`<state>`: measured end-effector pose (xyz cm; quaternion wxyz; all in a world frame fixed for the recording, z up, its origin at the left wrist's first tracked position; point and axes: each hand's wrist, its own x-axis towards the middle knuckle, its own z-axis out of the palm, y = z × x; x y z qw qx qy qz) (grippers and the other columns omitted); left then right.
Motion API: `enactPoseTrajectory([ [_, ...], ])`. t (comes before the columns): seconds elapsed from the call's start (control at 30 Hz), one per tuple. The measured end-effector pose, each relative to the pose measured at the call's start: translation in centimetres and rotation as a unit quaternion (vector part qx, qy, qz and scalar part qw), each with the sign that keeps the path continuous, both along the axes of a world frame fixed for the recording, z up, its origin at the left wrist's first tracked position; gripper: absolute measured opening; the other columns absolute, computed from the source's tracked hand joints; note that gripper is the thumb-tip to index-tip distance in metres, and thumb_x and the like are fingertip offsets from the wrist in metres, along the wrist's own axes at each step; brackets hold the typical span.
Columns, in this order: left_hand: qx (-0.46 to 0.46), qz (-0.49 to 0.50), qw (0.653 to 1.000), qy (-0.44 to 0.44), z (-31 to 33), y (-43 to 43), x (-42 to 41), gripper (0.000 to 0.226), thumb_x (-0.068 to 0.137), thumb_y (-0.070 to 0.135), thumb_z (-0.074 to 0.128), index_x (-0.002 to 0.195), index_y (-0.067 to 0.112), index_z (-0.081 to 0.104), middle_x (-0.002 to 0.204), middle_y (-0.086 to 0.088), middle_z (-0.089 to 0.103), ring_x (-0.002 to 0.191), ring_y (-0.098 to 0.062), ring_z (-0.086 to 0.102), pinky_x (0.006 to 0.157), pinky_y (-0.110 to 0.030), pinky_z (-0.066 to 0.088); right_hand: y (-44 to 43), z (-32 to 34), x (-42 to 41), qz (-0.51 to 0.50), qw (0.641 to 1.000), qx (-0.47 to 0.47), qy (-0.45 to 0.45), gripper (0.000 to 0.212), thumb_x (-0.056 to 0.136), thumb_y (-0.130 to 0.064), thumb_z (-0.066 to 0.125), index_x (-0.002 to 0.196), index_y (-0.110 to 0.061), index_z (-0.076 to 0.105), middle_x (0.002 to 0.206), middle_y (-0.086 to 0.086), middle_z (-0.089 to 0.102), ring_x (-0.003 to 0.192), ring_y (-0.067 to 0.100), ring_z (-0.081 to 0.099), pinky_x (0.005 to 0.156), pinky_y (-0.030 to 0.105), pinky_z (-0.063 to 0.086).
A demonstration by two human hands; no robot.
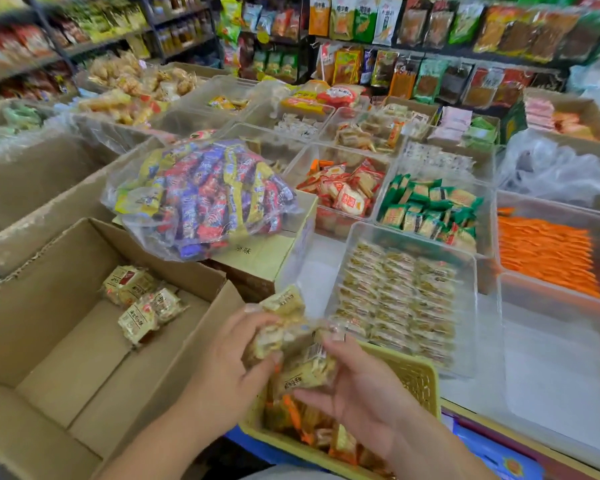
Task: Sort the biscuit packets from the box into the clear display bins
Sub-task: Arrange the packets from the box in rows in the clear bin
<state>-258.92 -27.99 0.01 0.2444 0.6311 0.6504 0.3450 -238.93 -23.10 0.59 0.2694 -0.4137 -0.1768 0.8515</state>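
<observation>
**A:** In front of the person, what takes up the most room?

**B:** The open cardboard box (59, 341). Its flaps stand up and most of its brown floor shows bare. I place everything else from that box.

**A:** And to the right of the box?

**B:** The packed clear bin (347, 258) sits a little past the box's right flap, with rows of pale packets reaching close to its rim. Further right of the box, the second clear bin (551, 358) shows its white bottom. A strip of white surface (316, 271) runs between the box side and the packed clear bin.

**A:** Behind the box?

**B:** A closed carton (267, 261) stands just beyond the box's far right flap. A clear bag (205, 199) of red, blue and yellow packets lies on top of it.

**A:** And closer in?

**B:** A yellow basket (420, 375) is just beside the box's right flap, holding orange and pale packets.

**A:** Where are the biscuit packets?

**B:** The loose packets (139, 303), only a few, lie near the box's back wall. The held packets (284, 327) hang beyond the box's right flap, above the basket.

**A:** And the hands?

**B:** The left hand (222, 362) has its fingers and thumb curled round the upper held packets. The right hand (357, 386), palm up, curls its fingers round the lower one. The two hands are just beside each other.
</observation>
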Motion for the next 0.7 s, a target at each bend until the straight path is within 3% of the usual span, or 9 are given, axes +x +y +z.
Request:
enactPoseTrajectory([
  [0.1, -0.031, 0.079, 0.990, -0.111, -0.7, 0.9, 0.9, 0.042, 0.097, 0.024, 0.070, 0.115, 0.059, 0.057, 0.125, 0.035, 0.058, 0.120, 0.013, 0.052, 0.097, -0.017, 0.042, 1.3, -1.2, 1.3, -0.010, 0.999, 0.006, -0.033, 0.033, 0.101, -0.016, 0.053, 0.133, -0.010, 0.057, 0.122, 0.019, 0.071, 0.111, 0.038, 0.069, 0.089, 0.053, 0.060],
  [0.2, -0.057, 0.155, 0.967, -0.192, -1.3, 1.7, 1.5, 0.037, 0.098, 0.026, 0.068, 0.114, 0.059, 0.059, 0.116, 0.028, 0.068, 0.111, 0.000, 0.065, 0.095, -0.034, 0.053, 3.2, -2.4, 3.2, -0.053, 0.997, -0.006, -0.061, 0.029, 0.098, -0.009, 0.050, 0.124, 0.001, 0.058, 0.113, 0.022, 0.074, 0.104, 0.037, 0.072, 0.081, 0.046, 0.063],
  [0.27, -0.077, 0.183, 0.952, -0.233, -1.4, 2.0, 1.8, 0.035, 0.099, 0.030, 0.067, 0.110, 0.062, 0.059, 0.104, 0.021, 0.074, 0.085, -0.010, 0.071, 0.079, -0.041, 0.060, 4.8, -2.8, 4.3, -0.083, 0.991, 0.024, -0.100, 0.022, 0.097, -0.007, 0.050, 0.116, -0.002, 0.063, 0.107, 0.016, 0.077, 0.096, 0.029, 0.075, 0.071, 0.039, 0.063],
  [0.33, -0.069, 0.196, 0.943, -0.259, -1.1, 2.0, 1.9, 0.038, 0.099, 0.027, 0.067, 0.104, 0.064, 0.060, 0.100, 0.020, 0.075, 0.070, -0.011, 0.070, 0.061, -0.029, 0.059, 6.4, -3.0, 5.3, -0.083, 0.972, 0.113, -0.189, 0.019, 0.098, -0.004, 0.051, 0.108, -0.011, 0.066, 0.093, -0.002, 0.079, 0.083, 0.015, 0.076, 0.061, 0.030, 0.060],
  [0.4, -0.065, 0.205, 0.931, -0.294, -0.8, 2.0, 2.0, 0.041, 0.100, 0.020, 0.066, 0.100, 0.061, 0.064, 0.100, 0.019, 0.076, 0.073, -0.009, 0.074, 0.054, -0.020, 0.056, 8.3, -3.6, 6.1, -0.016, 0.909, 0.255, -0.330, 0.023, 0.099, -0.011, 0.051, 0.107, -0.028, 0.065, 0.084, -0.015, 0.075, 0.072, 0.012, 0.070, 0.052, 0.022, 0.053],
  [0.5, -0.070, 0.218, 0.918, -0.325, -0.5, 1.8, 2.0, 0.041, 0.100, 0.014, 0.066, 0.100, 0.055, 0.068, 0.099, 0.015, 0.077, 0.077, -0.012, 0.077, 0.053, -0.020, 0.056, 10.8, -5.9, 6.5, 0.122, 0.736, 0.442, -0.498, 0.022, 0.097, -0.020, 0.057, 0.106, -0.040, 0.058, 0.079, -0.014, 0.064, 0.069, 0.017, 0.061, 0.052, 0.026, 0.039],
  [0.57, -0.066, 0.227, 0.913, -0.333, -0.4, 1.7, 1.9, 0.039, 0.099, 0.012, 0.065, 0.103, 0.051, 0.068, 0.097, 0.020, 0.076, 0.075, -0.007, 0.076, 0.053, -0.016, 0.054, 11.6, -7.8, 6.0, 0.181, 0.679, 0.477, -0.528, 0.034, 0.095, -0.015, 0.060, 0.124, -0.032, 0.063, 0.093, -0.006, 0.066, 0.083, 0.022, 0.065, 0.063, 0.030, 0.045],
  [0.63, -0.062, 0.231, 0.916, -0.322, -0.2, 1.5, 1.7, 0.035, 0.099, 0.014, 0.066, 0.106, 0.049, 0.066, 0.094, 0.027, 0.074, 0.061, 0.000, 0.070, 0.050, -0.013, 0.049, 11.8, -9.6, 5.4, 0.253, 0.619, 0.491, -0.558, 0.036, 0.094, -0.015, 0.058, 0.130, -0.020, 0.062, 0.111, 0.007, 0.066, 0.097, 0.027, 0.062, 0.075, 0.032, 0.047],
  [0.7, -0.069, 0.234, 0.920, -0.307, -0.1, 1.3, 1.6, 0.035, 0.099, 0.019, 0.067, 0.105, 0.054, 0.065, 0.093, 0.029, 0.072, 0.051, 0.003, 0.060, 0.048, -0.013, 0.046, 11.6, -11.0, 5.1, 0.306, 0.588, 0.496, -0.561, 0.037, 0.097, -0.021, 0.056, 0.134, -0.019, 0.060, 0.116, 0.009, 0.063, 0.105, 0.028, 0.059, 0.084, 0.034, 0.049],
])
